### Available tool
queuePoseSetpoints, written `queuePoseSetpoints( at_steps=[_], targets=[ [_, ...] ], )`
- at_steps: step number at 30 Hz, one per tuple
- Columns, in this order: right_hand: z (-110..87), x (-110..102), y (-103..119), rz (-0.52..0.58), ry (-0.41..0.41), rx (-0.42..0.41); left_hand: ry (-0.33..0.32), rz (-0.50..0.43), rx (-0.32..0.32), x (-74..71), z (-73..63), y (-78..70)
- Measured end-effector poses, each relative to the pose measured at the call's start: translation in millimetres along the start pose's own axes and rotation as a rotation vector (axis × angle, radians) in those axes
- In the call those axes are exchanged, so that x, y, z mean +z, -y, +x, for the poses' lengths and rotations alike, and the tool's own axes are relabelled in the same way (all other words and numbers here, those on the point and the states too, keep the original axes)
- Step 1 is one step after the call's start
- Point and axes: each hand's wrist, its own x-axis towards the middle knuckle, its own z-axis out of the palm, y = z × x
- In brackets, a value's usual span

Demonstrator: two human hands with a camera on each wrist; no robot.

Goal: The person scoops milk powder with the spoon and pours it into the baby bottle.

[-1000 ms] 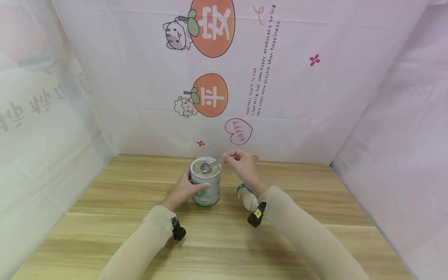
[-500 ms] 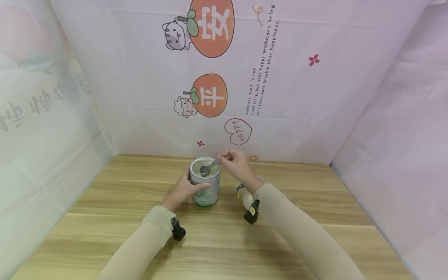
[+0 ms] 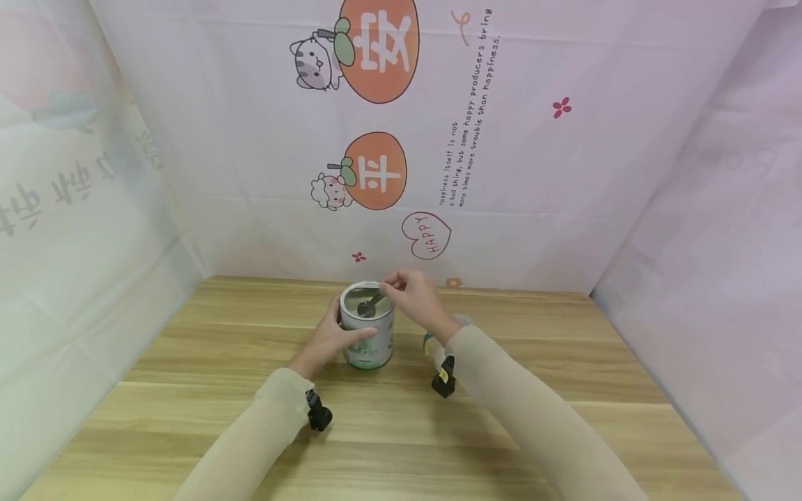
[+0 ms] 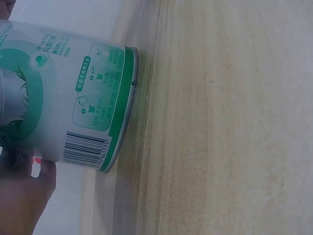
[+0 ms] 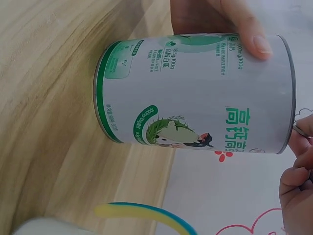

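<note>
A white-and-green tin (image 3: 374,352) of pale powder stands upright on the table, its top off. My left hand (image 3: 334,339) grips it from the left, thumb across the front. In the right wrist view, the tin (image 5: 195,98) shows green printing, with the left hand's thumb near its rim. My right hand (image 3: 416,300) pinches the handle of a metal spoon (image 3: 367,308) at the tin's right rim. The spoon's bowl is inside the tin, low over or in the powder; I cannot tell which. In the left wrist view, the tin's barcode side (image 4: 93,107) faces the camera.
Behind the right wrist, a white ball (image 3: 431,351) is mostly covered by the sleeve. A curved blue-and-yellow strip (image 5: 146,210) lies beside it. A printed cloth wall (image 3: 520,174) rises behind the wooden table (image 3: 376,445).
My right hand has moved left and slightly down, carrying the spoon deeper into the tin. The right forearm now covers more of the ball. My left hand and the tin have stayed still.
</note>
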Motion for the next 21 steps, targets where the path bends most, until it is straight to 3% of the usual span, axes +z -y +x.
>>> queuePoseSetpoints(
  at_steps=[7,21],
  targets=[
    [1.5,3.8,7.2,-0.116,0.046,-0.105,0.006,0.000,-0.005,-0.3,-0.7,-0.2],
    [4.6,13.4,9.8,-0.246,0.114,-0.214,0.018,-0.007,-0.015,0.1,-2.9,-2.2]
  ],
)
